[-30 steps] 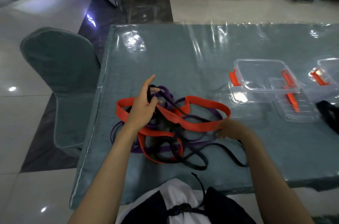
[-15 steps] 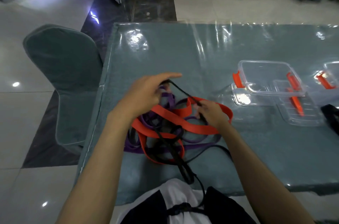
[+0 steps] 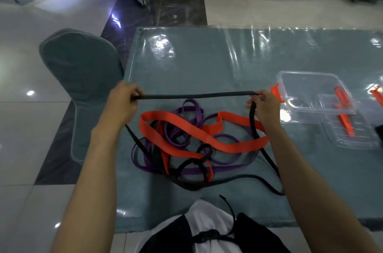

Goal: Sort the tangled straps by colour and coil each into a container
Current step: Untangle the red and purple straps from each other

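A black strap (image 3: 194, 95) is stretched taut and level between my two hands, above the tangle. My left hand (image 3: 122, 101) pinches its left end; my right hand (image 3: 261, 105) pinches it at the right. From both hands the black strap drops back into the pile and knots near the pile's middle. Under it lie a wide orange strap (image 3: 207, 135) and a thin purple strap (image 3: 187, 110), still looped through each other on the teal table (image 3: 207, 62). A clear container with orange clips (image 3: 310, 91) stands to the right of my right hand.
A clear lid with an orange clip (image 3: 350, 128) lies in front of the container, and a second container's edge (image 3: 378, 91) shows at the far right. A grey-green chair (image 3: 83, 78) stands off the table's left edge. Glossy plastic film covers the tabletop.
My hands have moved apart from the middle of the pile, drawing a length of the black strap out straight between them. The orange and purple straps have spread a little.
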Demonstrator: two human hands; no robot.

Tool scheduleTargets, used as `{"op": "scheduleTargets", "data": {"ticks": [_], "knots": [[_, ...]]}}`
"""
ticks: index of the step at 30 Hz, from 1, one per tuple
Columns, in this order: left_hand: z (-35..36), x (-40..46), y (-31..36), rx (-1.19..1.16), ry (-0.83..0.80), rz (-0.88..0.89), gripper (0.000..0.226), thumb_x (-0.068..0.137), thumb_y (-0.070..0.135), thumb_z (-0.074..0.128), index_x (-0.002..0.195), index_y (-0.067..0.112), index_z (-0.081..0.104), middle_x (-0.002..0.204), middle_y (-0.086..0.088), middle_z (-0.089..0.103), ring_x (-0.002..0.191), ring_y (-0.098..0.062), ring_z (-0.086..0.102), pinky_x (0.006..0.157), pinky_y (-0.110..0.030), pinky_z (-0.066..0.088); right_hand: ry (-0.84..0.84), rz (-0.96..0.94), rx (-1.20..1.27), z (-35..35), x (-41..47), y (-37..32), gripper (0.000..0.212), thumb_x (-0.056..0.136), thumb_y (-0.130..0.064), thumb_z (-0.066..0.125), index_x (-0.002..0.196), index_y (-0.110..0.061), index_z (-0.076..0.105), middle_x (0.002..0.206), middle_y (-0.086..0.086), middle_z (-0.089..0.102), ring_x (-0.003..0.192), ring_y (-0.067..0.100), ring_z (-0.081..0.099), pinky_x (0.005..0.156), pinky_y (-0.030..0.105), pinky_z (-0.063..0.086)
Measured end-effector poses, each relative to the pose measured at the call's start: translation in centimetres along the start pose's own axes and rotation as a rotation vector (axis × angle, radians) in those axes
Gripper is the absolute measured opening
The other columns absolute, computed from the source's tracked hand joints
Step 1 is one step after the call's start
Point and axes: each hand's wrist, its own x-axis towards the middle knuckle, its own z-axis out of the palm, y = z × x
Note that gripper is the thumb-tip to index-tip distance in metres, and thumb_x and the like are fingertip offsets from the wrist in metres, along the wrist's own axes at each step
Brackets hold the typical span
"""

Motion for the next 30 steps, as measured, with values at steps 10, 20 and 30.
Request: {"op": "scheduleTargets", "data": {"ticks": [10,20,30], "knots": [[-1.5,0.4,-1.2,-0.514,-0.090,-0.548,0.052,0.087,0.064,0.076,0.079,0.012,0.070,0.079,-0.013,0.079,0.048,-0.013,0.064,0.055,-0.028,0.053,0.037,0.039,-0.104,0.4,0.1,1.6,0.025,0.098,-0.026,0.068,0.086,-0.005,0.071,0.076,0.009,0.071,0.072,0.024,0.068,0.072,0.042,0.054],[-3.4,-0.9,0.3,-0.472,0.420,0.014,0.017,0.102,0.027,0.068,0.118,0.024,0.074,0.107,0.017,0.076,0.083,-0.008,0.075,0.068,-0.025,0.060,-0.060,0.073,-0.218,0.5,-2.3,4.3,0.050,0.091,-0.008,0.076,0.139,-0.007,0.061,0.111,0.017,0.073,0.101,0.033,0.071,0.099,0.047,0.055],[0.2,-1.9,2.4,-0.486,0.330,-0.043,0.004,0.107,0.029,0.060,0.106,0.028,0.055,0.105,0.009,0.067,0.061,-0.014,0.074,0.063,-0.046,0.063,-0.916,-0.496,-0.658,9.3,-17.7,4.7,0.051,0.093,-0.068,0.056,0.097,-0.021,0.074,0.083,-0.005,0.073,0.075,0.011,0.067,0.070,0.035,0.053]]}}
